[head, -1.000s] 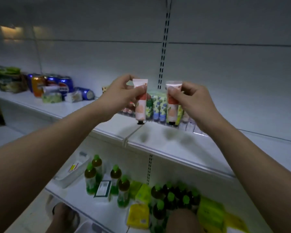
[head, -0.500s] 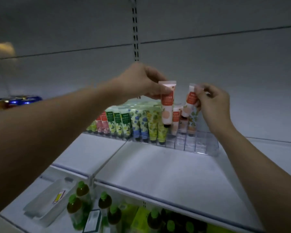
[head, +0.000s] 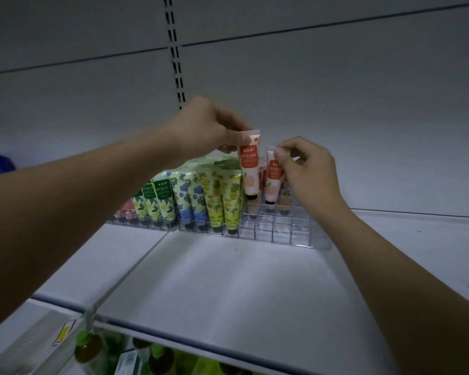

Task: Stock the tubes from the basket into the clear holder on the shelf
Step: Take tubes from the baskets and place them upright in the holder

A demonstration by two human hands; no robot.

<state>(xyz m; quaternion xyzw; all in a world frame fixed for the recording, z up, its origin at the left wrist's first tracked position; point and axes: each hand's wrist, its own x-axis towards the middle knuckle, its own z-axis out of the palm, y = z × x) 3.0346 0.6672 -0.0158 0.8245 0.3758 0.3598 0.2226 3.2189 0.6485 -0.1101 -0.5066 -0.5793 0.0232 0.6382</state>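
White shelf: left hand, right hand each pinching an orange-labelled tube, writing unreadable.

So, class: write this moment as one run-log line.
left hand: pinches peach tube | right hand: pinches second peach tube | both caps-down over clear holder | front cells empty
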